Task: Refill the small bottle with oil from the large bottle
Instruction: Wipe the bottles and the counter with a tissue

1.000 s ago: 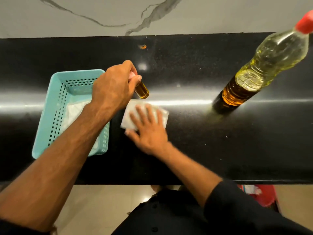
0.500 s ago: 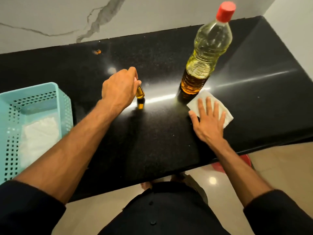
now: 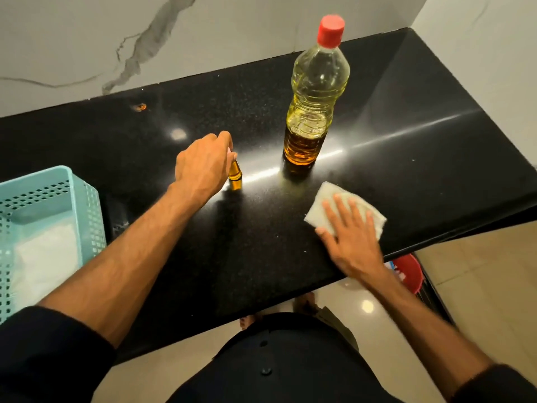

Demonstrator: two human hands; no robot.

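The small bottle (image 3: 234,173), amber with oil inside, stands upright on the black counter (image 3: 406,158). My left hand (image 3: 203,165) grips its top, hiding the cap. To its right stands the large oil bottle (image 3: 315,91), clear plastic with a red cap screwed on, roughly a third full of yellow oil. My right hand (image 3: 351,228) lies flat with spread fingers on a white folded cloth (image 3: 322,199) near the counter's front edge, in front of the large bottle.
A turquoise perforated basket (image 3: 69,181) holding white cloth sits at the left edge. A marble wall runs behind the counter and along its right end. Below the front edge are a tiled floor and a red bucket (image 3: 406,271).
The view swung right. My right hand slid the white cloth rightwards across the counter, from beside the small bottle to in front of the large one. The small bottle came down onto the counter.
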